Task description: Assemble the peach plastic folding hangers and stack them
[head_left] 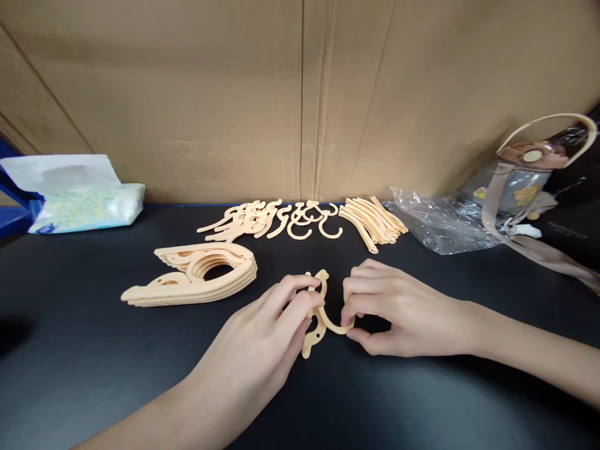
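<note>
cardboard (197, 94) backs black tabletop (94, 356) (left hand (267, 331) pinches pale piece (311, 341), right hand (398, 306) pinches hook (335, 328)).

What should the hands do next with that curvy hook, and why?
Probably a gentle nudge of the hanger hook by the right hand, to line it up with the holed hanger piece. That hand pinches the hook's curved part, while the left hand holds the piece close beside it. Whether they're joined already is hidden.
</note>
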Action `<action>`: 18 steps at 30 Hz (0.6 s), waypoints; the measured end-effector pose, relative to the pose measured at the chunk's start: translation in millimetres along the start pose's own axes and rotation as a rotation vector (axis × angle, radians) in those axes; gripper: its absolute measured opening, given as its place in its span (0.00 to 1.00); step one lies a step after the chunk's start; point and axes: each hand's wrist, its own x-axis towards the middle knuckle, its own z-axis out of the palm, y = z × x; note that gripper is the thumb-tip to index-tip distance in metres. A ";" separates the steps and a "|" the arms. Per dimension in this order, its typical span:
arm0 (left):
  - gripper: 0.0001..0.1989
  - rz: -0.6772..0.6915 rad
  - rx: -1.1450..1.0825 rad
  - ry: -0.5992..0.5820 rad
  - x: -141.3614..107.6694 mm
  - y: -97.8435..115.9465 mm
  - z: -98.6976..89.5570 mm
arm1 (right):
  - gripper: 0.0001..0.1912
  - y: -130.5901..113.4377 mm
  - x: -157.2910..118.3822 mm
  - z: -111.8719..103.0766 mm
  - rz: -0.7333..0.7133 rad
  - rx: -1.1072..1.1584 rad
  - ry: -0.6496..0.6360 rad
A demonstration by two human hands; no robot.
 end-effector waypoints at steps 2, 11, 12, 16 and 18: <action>0.11 -0.002 -0.032 -0.008 0.8 0.8 -2.1 | 0.03 6.9 1.3 -3.8 0.003 -0.009 0.008; 0.18 -0.041 -0.067 -0.090 -4.2 5.2 -3.5 | 0.12 85.9 -8.6 -38.7 0.529 -0.592 0.229; 0.19 -0.045 -0.072 -0.104 -5.2 4.7 -2.9 | 0.13 93.0 -10.6 -42.0 0.562 -0.605 0.240; 0.21 -0.055 -0.101 -0.158 -7.7 2.9 -2.5 | 0.17 110.3 -17.6 -49.2 0.636 -0.633 0.233; 0.21 -0.050 -0.096 -0.169 -7.4 2.9 -3.9 | 0.19 114.7 -20.0 -50.3 0.673 -0.642 0.222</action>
